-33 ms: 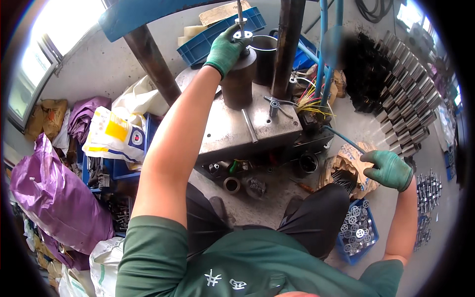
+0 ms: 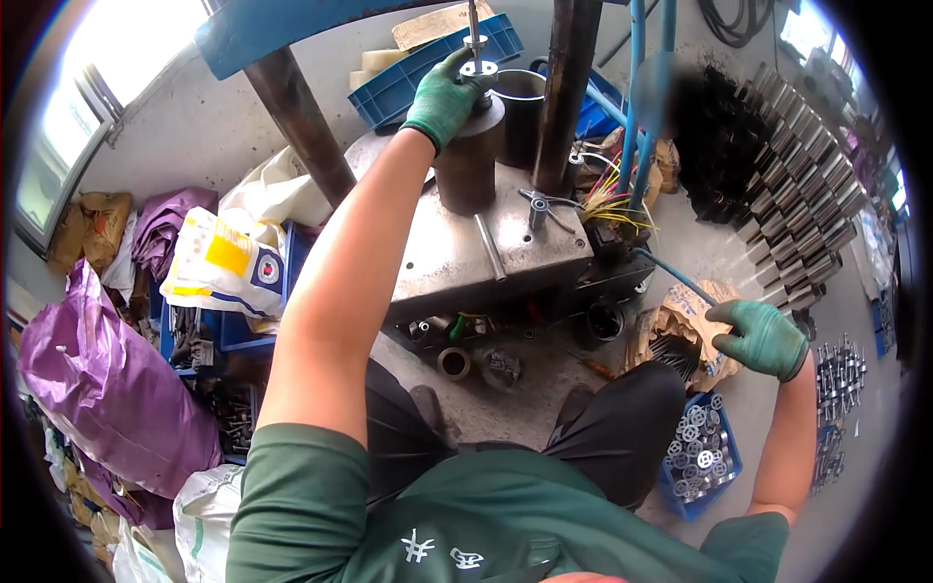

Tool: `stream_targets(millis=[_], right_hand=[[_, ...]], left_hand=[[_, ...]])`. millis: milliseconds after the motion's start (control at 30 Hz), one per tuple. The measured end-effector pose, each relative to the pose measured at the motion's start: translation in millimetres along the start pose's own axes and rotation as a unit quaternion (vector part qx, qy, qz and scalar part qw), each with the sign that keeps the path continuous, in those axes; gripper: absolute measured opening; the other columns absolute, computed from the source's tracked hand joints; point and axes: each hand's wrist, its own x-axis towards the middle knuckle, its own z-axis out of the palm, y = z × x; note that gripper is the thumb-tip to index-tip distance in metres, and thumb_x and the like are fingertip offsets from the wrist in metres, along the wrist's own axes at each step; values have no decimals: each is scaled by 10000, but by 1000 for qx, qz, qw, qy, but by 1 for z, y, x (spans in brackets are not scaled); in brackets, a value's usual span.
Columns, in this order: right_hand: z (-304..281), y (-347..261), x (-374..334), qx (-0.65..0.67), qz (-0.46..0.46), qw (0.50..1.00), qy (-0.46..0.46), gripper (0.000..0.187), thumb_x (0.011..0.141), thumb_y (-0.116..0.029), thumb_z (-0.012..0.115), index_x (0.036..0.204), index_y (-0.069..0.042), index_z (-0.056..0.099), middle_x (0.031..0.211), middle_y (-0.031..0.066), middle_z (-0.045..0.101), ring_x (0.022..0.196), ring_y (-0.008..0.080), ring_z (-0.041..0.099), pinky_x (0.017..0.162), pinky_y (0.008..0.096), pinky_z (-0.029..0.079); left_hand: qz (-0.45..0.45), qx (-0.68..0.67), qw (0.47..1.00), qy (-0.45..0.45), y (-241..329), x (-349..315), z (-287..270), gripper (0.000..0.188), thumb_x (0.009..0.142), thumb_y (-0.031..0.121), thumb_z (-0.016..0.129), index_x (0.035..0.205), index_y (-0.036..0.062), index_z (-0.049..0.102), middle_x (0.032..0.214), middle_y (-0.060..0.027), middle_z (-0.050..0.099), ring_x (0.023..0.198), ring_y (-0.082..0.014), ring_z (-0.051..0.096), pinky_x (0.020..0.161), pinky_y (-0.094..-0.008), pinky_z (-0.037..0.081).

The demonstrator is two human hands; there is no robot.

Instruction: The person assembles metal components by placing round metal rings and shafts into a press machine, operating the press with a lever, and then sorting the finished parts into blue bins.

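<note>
My left hand, in a green knit glove, reaches to the top of a dark steel cylinder. Its fingers close round a shiny flanged metal part, which sits on an upright rod. The fingertips on the far side are partly hidden. Off to the right, my right hand, gloved the same way, is wrapped round the end of a long blue lever. The lever runs back toward the machine base. A loose metal bar and a small T-shaped fitting lie on the steel plate.
Dark posts flank the cylinder. Coloured wires spread at the plate's right. A blue crate of round metal discs stands by my right knee. Stacked metal tubes fill the far right. A purple sack leans at left.
</note>
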Motion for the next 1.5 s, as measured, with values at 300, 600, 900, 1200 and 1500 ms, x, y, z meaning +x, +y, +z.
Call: stream_targets(millis=[300, 600, 900, 1200, 1500], right_hand=[[64, 3, -28, 2, 31, 997, -65, 301, 869, -246, 692, 1060, -31, 778, 1019, 208, 751, 956, 401, 731, 856, 480, 586], [46, 2, -18, 9, 41, 998, -37, 269, 875, -188, 647, 1060, -44, 779, 1084, 208, 755, 980, 382, 733, 861, 468, 592], [39, -7, -22, -4, 54, 996, -68, 391, 881, -240, 633, 1180, -23, 761, 1142, 214, 753, 1062, 380, 723, 978, 451, 564], [46, -6, -23, -20, 51, 995, -78, 361, 892, -202, 646, 1185, -20, 754, 1143, 215, 753, 1058, 383, 727, 961, 453, 567], [44, 16, -16, 108, 14, 939, 325, 263, 949, -51, 694, 1203, 16, 714, 1073, 182, 757, 952, 264, 746, 876, 368, 583]], left_hand=[[17, 116, 993, 18, -9, 5, -5, 623, 950, 150, 830, 1524, 128, 591, 875, -50, 725, 689, -107, 654, 685, -273, 589], [0, 83, 996, 15, -15, 9, -5, 657, 947, 167, 835, 1549, 158, 574, 887, -61, 737, 710, -112, 666, 709, -275, 596], [-7, 58, 998, 11, -14, 8, -3, 654, 936, 176, 851, 1536, 181, 592, 925, -60, 742, 738, -111, 665, 719, -272, 602], [-11, 64, 998, 18, -11, 5, -1, 609, 940, 150, 842, 1506, 198, 623, 924, -47, 727, 734, -109, 660, 724, -261, 604], [-21, -7, 1000, 7, 25, -15, 1, 423, 959, 134, 820, 1325, -26, 681, 972, -71, 751, 739, -108, 665, 719, -247, 600]])
